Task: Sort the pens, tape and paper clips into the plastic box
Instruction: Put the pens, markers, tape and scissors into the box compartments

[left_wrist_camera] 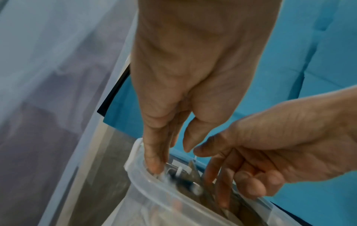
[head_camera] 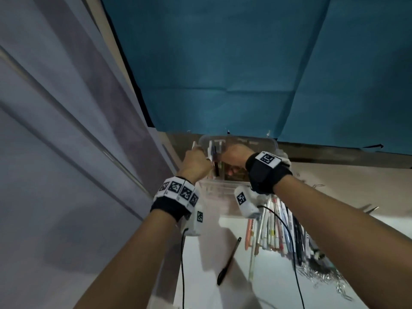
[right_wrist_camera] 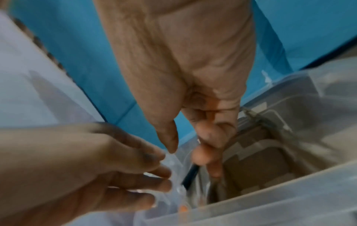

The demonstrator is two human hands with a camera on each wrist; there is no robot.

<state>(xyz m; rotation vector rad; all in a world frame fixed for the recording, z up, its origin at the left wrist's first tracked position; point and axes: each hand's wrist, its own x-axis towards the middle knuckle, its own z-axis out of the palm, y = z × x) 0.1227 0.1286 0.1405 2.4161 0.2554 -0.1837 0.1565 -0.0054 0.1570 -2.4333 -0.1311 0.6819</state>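
A clear plastic box (head_camera: 219,194) stands at the table's far edge. Several pens (head_camera: 214,162) stand in its left compartment. My left hand (head_camera: 197,156) is at the box's left corner. In the left wrist view this left hand (left_wrist_camera: 170,156) has straight fingers, the index fingertip (left_wrist_camera: 154,165) just inside the box rim (left_wrist_camera: 146,188). My right hand (head_camera: 233,155) reaches into the box from above. The right hand (right_wrist_camera: 193,159) has its fingertips on a dark pen (right_wrist_camera: 190,175), the thumb apart. Motion blur hides the exact contact.
A pile of loose pens (head_camera: 275,226) lies on the white table near my right forearm. A single black pen (head_camera: 229,260) lies nearer me. Paper clips (head_camera: 332,278) are heaped at the right. A blue cloth (head_camera: 223,63) hangs behind the box, a pale wall at left.
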